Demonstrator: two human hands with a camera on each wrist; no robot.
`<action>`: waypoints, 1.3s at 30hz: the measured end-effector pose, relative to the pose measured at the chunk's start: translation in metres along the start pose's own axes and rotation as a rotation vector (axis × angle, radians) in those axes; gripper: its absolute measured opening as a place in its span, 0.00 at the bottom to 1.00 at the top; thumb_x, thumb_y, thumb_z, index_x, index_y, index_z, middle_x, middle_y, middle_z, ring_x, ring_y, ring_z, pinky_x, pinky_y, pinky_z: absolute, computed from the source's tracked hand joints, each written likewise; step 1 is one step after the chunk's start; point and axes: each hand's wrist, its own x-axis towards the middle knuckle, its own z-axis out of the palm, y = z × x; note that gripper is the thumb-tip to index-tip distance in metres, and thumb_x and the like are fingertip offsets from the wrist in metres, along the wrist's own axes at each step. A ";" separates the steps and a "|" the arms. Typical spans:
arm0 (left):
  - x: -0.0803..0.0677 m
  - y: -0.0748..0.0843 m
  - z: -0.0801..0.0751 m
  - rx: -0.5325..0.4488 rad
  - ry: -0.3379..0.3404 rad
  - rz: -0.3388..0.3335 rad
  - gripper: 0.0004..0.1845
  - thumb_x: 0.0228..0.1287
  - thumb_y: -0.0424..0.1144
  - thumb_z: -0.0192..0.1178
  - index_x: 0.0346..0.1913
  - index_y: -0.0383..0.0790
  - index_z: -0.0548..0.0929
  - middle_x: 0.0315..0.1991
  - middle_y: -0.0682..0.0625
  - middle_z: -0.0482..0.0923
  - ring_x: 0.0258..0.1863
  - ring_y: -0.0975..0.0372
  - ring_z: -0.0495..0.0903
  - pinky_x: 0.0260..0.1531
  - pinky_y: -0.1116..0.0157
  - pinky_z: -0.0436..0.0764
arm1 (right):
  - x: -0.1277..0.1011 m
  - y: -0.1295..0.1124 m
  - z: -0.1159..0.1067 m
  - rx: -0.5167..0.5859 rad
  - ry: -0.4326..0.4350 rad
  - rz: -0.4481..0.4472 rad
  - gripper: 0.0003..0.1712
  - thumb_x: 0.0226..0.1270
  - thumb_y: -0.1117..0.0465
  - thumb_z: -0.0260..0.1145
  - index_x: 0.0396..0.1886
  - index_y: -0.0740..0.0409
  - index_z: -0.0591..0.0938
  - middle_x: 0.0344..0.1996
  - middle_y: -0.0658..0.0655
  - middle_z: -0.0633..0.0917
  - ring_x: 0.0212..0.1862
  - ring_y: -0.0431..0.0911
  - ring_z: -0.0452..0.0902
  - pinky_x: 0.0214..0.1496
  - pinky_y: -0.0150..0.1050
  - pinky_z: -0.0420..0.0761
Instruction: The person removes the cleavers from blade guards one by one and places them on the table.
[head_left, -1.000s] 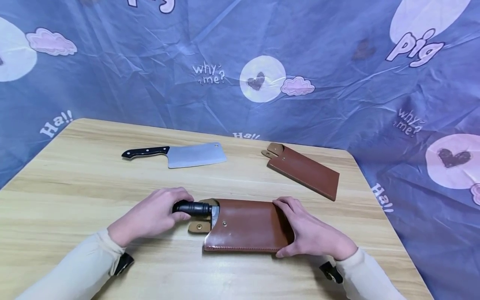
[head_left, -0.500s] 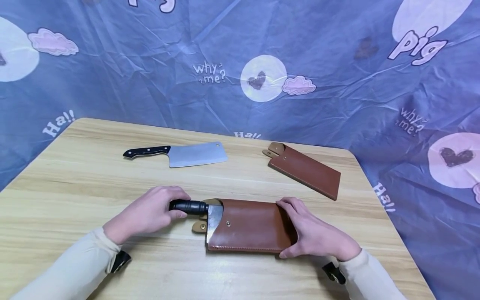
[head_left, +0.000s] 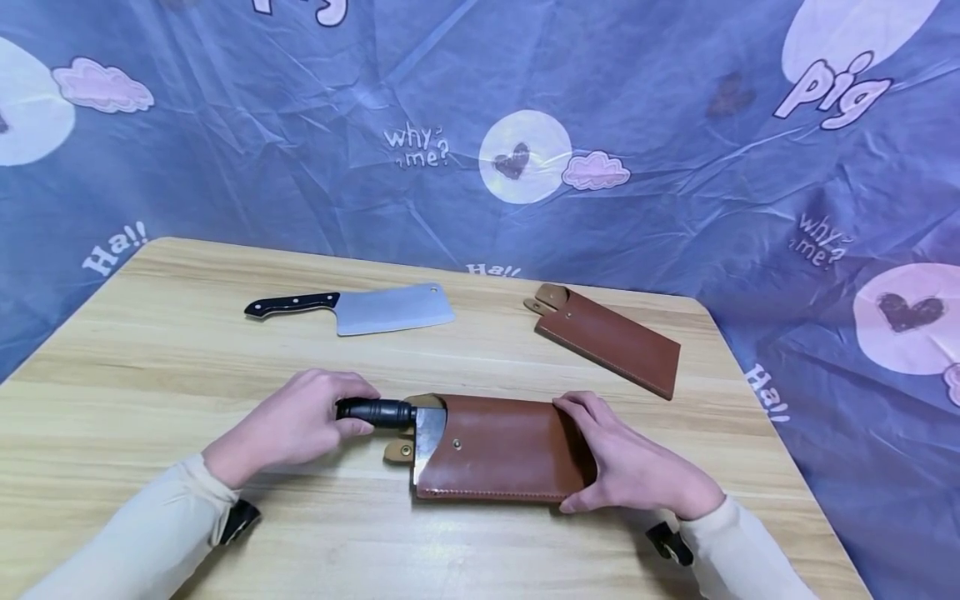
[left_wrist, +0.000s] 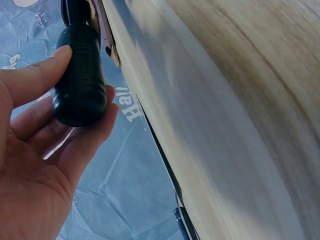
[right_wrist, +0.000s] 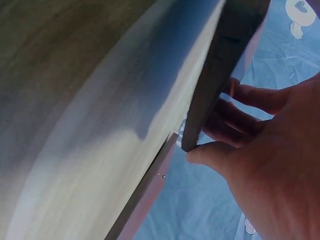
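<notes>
The backdrop [head_left: 480, 125], a blue cloth printed with clouds, hearts and words, hangs behind and to both sides of the table [head_left: 150, 350], a light wooden top. Near the table's front edge lies the sheath [head_left: 502, 450], brown leather, flat, its mouth toward 9 o'clock and its closed end toward 3 o'clock. A knife sits partly inside it: a strip of blade [head_left: 426, 429] shows at the mouth, and the black handle [head_left: 375, 411] sticks out toward 9 o'clock. The left hand [head_left: 292, 425] grasps that handle, fingers curled over it from above and the thumb at its side; in the left wrist view the handle's butt [left_wrist: 80, 90] lies between thumb and fingertips. The right hand [head_left: 637, 467] clasps the sheath's closed end at 3 o'clock, fingers on top and the thumb at the near edge; the right wrist view shows the sheath's edge [right_wrist: 220, 75] pinched between thumb and fingers. At 11 o'clock from the sheath, well apart, a cleaver [head_left: 352, 308] lies flat with its handle toward 9 o'clock. At 1 o'clock lies a second sheath [head_left: 607, 340], slanted, its strap end toward 10 o'clock. Two tan strap tabs [head_left: 397, 451] flank the blade at the near sheath's mouth.
</notes>
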 end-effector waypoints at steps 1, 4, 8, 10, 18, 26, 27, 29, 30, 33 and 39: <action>0.000 0.000 0.000 0.003 0.003 0.006 0.16 0.54 0.37 0.73 0.47 0.40 0.86 0.44 0.52 0.85 0.46 0.54 0.83 0.51 0.49 0.79 | 0.000 0.000 0.000 0.001 0.000 0.000 0.68 0.34 0.37 0.83 0.73 0.59 0.60 0.65 0.54 0.62 0.64 0.45 0.64 0.63 0.44 0.72; 0.001 0.000 0.000 0.002 0.009 0.019 0.16 0.53 0.36 0.73 0.47 0.40 0.87 0.44 0.53 0.85 0.46 0.54 0.83 0.51 0.50 0.79 | -0.001 0.000 -0.001 0.002 -0.001 -0.001 0.68 0.34 0.36 0.83 0.72 0.59 0.61 0.65 0.53 0.62 0.63 0.44 0.63 0.63 0.44 0.72; 0.001 0.000 -0.001 -0.022 0.001 0.024 0.16 0.54 0.36 0.73 0.46 0.41 0.87 0.43 0.54 0.84 0.45 0.55 0.83 0.51 0.51 0.79 | -0.001 0.001 -0.002 0.000 0.005 -0.013 0.68 0.34 0.36 0.83 0.72 0.60 0.61 0.64 0.54 0.62 0.63 0.45 0.64 0.63 0.45 0.72; 0.000 -0.001 -0.002 -0.036 -0.008 0.021 0.16 0.54 0.36 0.73 0.47 0.41 0.87 0.44 0.54 0.84 0.46 0.55 0.83 0.52 0.50 0.79 | -0.002 0.001 -0.002 -0.004 0.010 -0.022 0.68 0.34 0.35 0.82 0.72 0.61 0.62 0.65 0.55 0.62 0.63 0.46 0.64 0.62 0.46 0.73; -0.001 -0.004 -0.004 -0.040 -0.023 0.016 0.16 0.54 0.37 0.73 0.48 0.41 0.86 0.44 0.55 0.84 0.46 0.55 0.82 0.52 0.50 0.78 | 0.000 0.001 -0.003 -0.003 -0.007 -0.029 0.68 0.35 0.35 0.82 0.73 0.60 0.61 0.65 0.55 0.63 0.65 0.46 0.62 0.63 0.47 0.72; -0.002 -0.005 -0.007 -0.028 -0.003 0.038 0.15 0.54 0.38 0.74 0.46 0.43 0.87 0.42 0.58 0.84 0.43 0.59 0.83 0.48 0.51 0.80 | 0.002 0.002 -0.005 0.011 -0.015 -0.015 0.69 0.33 0.36 0.83 0.73 0.58 0.60 0.66 0.53 0.62 0.66 0.44 0.61 0.64 0.46 0.71; -0.002 -0.005 -0.007 -0.030 -0.002 0.041 0.15 0.54 0.38 0.74 0.46 0.43 0.87 0.42 0.58 0.84 0.43 0.59 0.83 0.48 0.51 0.80 | 0.002 0.002 -0.005 0.013 -0.016 -0.009 0.69 0.33 0.36 0.83 0.73 0.57 0.60 0.66 0.52 0.62 0.66 0.43 0.60 0.64 0.45 0.71; -0.002 -0.005 -0.007 -0.035 -0.001 0.043 0.15 0.54 0.38 0.74 0.46 0.42 0.87 0.42 0.57 0.84 0.43 0.59 0.83 0.48 0.51 0.80 | 0.002 0.002 -0.005 0.015 -0.015 -0.006 0.69 0.33 0.36 0.83 0.73 0.57 0.60 0.66 0.52 0.62 0.65 0.43 0.61 0.64 0.45 0.71; -0.001 -0.005 -0.007 -0.038 -0.001 0.044 0.15 0.54 0.38 0.73 0.46 0.42 0.87 0.42 0.57 0.84 0.43 0.59 0.83 0.49 0.51 0.80 | 0.002 0.002 -0.005 0.014 -0.013 -0.005 0.68 0.33 0.36 0.83 0.73 0.57 0.61 0.65 0.52 0.62 0.65 0.43 0.61 0.64 0.45 0.71; -0.001 -0.005 -0.007 -0.053 -0.004 0.048 0.15 0.55 0.38 0.73 0.46 0.43 0.88 0.42 0.58 0.84 0.43 0.60 0.83 0.48 0.52 0.81 | 0.002 0.003 -0.006 0.012 -0.007 -0.007 0.68 0.33 0.36 0.83 0.73 0.58 0.61 0.65 0.51 0.63 0.65 0.43 0.61 0.64 0.45 0.71; -0.001 -0.005 -0.007 -0.112 -0.016 0.026 0.14 0.55 0.39 0.73 0.46 0.46 0.87 0.42 0.62 0.83 0.42 0.65 0.81 0.47 0.54 0.80 | 0.001 0.004 -0.007 0.011 0.001 -0.017 0.68 0.33 0.35 0.83 0.72 0.58 0.62 0.65 0.50 0.63 0.65 0.42 0.61 0.64 0.44 0.70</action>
